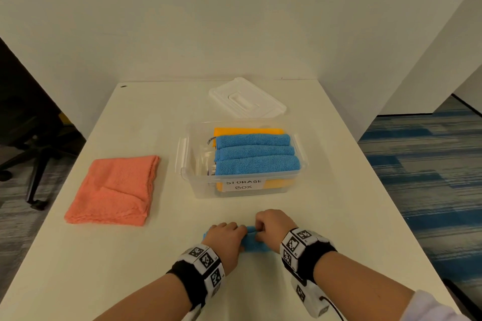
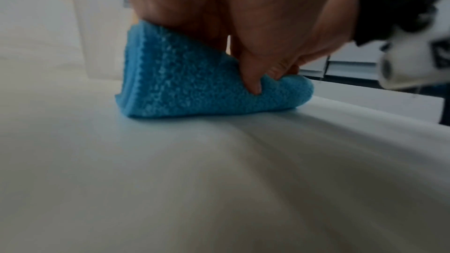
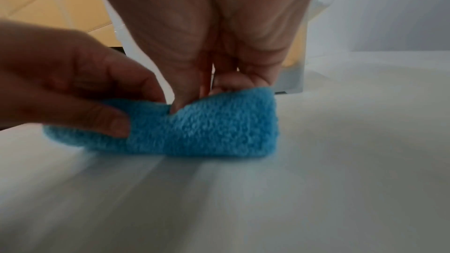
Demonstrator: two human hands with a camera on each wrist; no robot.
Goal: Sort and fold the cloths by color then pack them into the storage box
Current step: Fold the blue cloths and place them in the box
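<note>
A small folded blue cloth lies on the white table near its front edge. My left hand grips its left end, and my right hand pinches its right part. Both hands curl round the blue cloth, with the thumb pressed into its fold. In the right wrist view the blue cloth is held by both hands, fingers tucked into its top. The clear storage box stands behind, holding three rolled blue cloths on top of orange cloths.
A folded stack of salmon-pink cloths lies at the left of the table. The box's white lid rests behind the box. An office chair stands off the table's left edge.
</note>
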